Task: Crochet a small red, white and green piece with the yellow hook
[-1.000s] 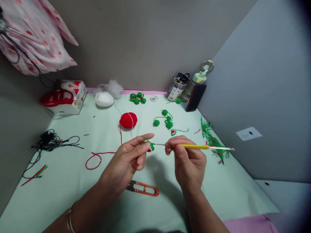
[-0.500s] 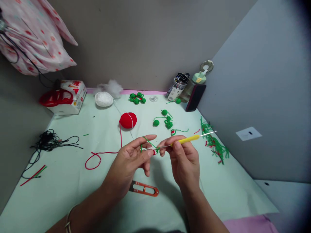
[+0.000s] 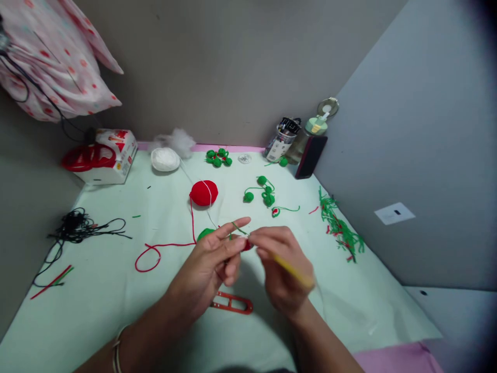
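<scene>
Left hand pinches crochet piece; right hand grips yellow hook.
Likely light, soft, squashy; pinch by edge.

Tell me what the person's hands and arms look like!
The left hand and right hand are ungloved. No sleeves show. A slim, pale, round bangle, perhaps metal, circles the left forearm; the right forearm shows none.

Yellow hook, red yarn, red-dotted cloth
</scene>
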The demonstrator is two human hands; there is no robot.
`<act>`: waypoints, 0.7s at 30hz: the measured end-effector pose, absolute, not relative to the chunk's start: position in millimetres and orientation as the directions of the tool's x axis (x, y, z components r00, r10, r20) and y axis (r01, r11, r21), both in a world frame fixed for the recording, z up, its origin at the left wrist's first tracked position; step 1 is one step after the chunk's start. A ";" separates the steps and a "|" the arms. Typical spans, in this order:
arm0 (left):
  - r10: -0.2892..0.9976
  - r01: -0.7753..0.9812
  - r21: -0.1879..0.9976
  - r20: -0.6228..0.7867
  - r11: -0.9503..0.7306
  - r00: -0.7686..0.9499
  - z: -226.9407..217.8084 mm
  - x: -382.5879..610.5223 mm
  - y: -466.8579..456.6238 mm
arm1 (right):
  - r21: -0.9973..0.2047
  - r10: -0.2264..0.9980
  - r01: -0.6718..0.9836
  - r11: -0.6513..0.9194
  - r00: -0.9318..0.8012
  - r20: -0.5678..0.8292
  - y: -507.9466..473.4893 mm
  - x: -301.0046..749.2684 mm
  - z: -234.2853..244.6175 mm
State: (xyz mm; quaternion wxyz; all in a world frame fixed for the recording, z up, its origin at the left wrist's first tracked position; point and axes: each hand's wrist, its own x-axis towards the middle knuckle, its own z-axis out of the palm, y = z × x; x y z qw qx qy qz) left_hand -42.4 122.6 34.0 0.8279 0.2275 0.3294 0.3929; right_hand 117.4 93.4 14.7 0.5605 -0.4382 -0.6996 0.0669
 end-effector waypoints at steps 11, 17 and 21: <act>0.883 -0.470 0.761 -0.289 0.446 0.370 31.5 -39.9 120.4 | -0.766 0.795 0.318 0.559 0.056 0.604 95.2 112.1 20.9; 0.795 -0.516 0.612 -0.377 0.599 0.476 34.3 -45.5 126.8 | -0.717 0.762 0.413 0.561 0.081 0.643 94.2 116.4 22.4; 0.836 -0.541 0.643 -0.349 0.542 0.423 35.3 -47.4 129.1 | -0.898 0.877 0.015 0.439 0.209 0.432 101.9 118.5 21.6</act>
